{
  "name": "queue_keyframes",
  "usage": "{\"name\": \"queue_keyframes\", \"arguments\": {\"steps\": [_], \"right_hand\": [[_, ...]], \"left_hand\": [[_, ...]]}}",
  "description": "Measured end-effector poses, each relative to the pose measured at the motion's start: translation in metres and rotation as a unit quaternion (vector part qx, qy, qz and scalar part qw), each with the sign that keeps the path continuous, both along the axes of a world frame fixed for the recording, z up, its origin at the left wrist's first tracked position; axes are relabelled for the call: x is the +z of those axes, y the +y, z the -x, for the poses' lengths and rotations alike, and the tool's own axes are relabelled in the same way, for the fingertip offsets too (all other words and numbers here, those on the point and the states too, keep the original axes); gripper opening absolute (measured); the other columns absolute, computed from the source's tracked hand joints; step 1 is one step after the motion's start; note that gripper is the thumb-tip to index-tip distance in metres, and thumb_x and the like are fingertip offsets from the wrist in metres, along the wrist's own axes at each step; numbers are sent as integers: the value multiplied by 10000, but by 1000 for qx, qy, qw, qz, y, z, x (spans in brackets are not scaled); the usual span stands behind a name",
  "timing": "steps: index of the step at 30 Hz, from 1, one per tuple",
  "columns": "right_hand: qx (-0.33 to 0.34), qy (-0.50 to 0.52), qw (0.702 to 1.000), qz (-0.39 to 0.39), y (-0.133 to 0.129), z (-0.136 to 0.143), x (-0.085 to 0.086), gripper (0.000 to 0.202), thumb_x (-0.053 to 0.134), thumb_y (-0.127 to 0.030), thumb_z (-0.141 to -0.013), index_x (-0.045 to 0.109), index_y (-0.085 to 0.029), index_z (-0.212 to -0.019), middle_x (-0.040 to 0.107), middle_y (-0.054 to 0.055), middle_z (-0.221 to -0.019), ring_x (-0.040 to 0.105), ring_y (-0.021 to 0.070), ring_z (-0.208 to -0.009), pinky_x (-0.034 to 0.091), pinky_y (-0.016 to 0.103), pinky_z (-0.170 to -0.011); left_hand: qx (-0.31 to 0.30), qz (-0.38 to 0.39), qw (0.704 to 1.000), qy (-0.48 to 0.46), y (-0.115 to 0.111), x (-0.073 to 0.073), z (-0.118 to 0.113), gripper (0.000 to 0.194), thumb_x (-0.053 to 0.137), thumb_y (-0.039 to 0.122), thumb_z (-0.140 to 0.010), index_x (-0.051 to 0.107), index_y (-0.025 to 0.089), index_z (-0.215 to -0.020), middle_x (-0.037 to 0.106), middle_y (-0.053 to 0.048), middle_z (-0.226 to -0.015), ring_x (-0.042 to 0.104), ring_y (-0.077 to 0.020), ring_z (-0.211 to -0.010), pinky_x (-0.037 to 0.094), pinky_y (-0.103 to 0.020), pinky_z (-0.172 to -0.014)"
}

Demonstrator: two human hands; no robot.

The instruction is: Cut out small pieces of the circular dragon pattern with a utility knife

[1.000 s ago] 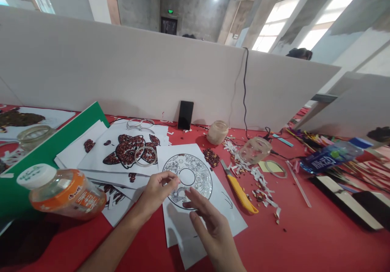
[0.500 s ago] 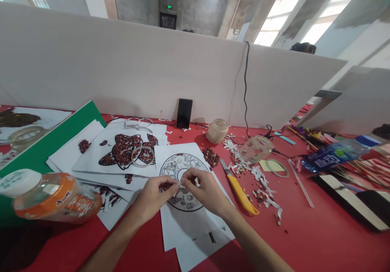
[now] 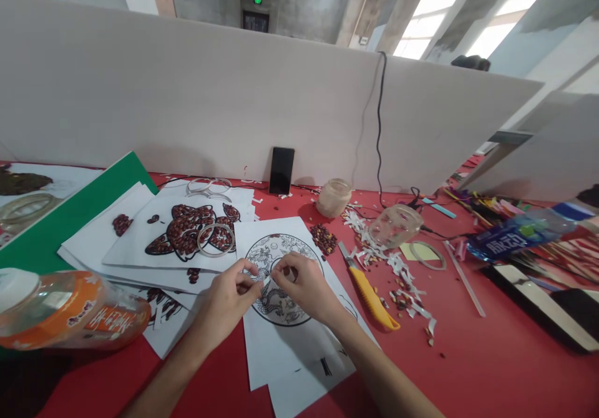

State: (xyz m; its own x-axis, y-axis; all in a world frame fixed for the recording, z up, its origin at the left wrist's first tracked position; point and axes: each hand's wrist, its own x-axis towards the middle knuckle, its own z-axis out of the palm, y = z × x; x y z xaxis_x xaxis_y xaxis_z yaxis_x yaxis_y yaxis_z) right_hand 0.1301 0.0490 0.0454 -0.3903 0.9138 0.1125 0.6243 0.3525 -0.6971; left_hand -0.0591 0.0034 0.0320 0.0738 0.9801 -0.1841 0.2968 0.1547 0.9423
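Observation:
My left hand (image 3: 234, 296) and my right hand (image 3: 302, 284) hover close together over a white sheet with a round dragon drawing (image 3: 285, 315). The fingertips of each hand are pinched; something small and pale shows between them, too small to name. To the left, a fish-like picture filled with dark red beans (image 3: 189, 234) lies on stacked papers, a clear ring (image 3: 216, 240) resting on it. A pile of beans (image 3: 324, 239) sits just beyond the drawing's right edge. Beside the sheet is a yellow-handled knife (image 3: 372, 296).
An orange-labelled jar (image 3: 88, 312) lies at the left by a green board (image 3: 126, 168). A phone (image 3: 281, 170) leans on the white partition (image 3: 210, 100). Two glass jars (image 3: 334, 198), paper scraps (image 3: 402, 271), a blue bottle (image 3: 524, 234) and a black-and-white case (image 3: 543, 306) are further right.
The view has shifted slightly. My left hand's fingers have parted a little from my right hand's, and my right hand has moved slightly left.

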Motion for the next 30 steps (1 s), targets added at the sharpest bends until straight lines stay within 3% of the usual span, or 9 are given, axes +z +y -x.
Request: {"name": "queue_keyframes", "arguments": {"steps": [5, 10, 15, 26, 30], "right_hand": [[9, -23, 1000, 3, 2, -1, -7, 96, 656, -143, -845, 697, -203, -783, 611, 2, -788, 569, 144, -729, 404, 247, -672], [17, -27, 999, 25, 6, -4, -7, 117, 635, -121, -836, 705, -195, -779, 635, 4, -769, 568, 137, -699, 405, 244, -656], [4, -25, 999, 21, 6, -3, -8, 172, 559, -127, -892, 693, -196, -809, 666, 0, -753, 566, 134, -664, 403, 249, -653], [-3, -28, 1000, 10, 7, -2, -14, 177, 570, -68, -858, 666, -204, -797, 654, -11, -747, 566, 133, -673, 391, 243, -657], [-9, -38, 999, 4, 7, 0, -18, 126, 617, -111, -873, 641, -205, -793, 652, -9, -761, 562, 135, -678, 380, 244, -651]], "left_hand": [[-8, 9, 998, 65, 3, 6, -7, 159, 586, 377, -832, 531, 243, -897, 607, 47, -623, 540, -157, -559, 340, -249, -538], [-20, -3, 993, 120, 10, 1, -8, 117, 590, 296, -826, 582, 254, -934, 636, 48, -633, 563, -165, -558, 330, -254, -550], [-29, -5, 993, 118, 15, -4, -2, 165, 604, 304, -822, 617, 257, -980, 651, 48, -653, 581, -168, -571, 327, -251, -550], [-46, 7, 994, 100, 16, -8, 2, 222, 617, 327, -810, 605, 247, -1018, 687, 34, -675, 594, -175, -586, 363, -256, -571], [-46, 5, 993, 109, 17, -10, 3, 214, 616, 326, -810, 608, 248, -1010, 679, 36, -667, 592, -176, -580, 364, -257, -570]]}}
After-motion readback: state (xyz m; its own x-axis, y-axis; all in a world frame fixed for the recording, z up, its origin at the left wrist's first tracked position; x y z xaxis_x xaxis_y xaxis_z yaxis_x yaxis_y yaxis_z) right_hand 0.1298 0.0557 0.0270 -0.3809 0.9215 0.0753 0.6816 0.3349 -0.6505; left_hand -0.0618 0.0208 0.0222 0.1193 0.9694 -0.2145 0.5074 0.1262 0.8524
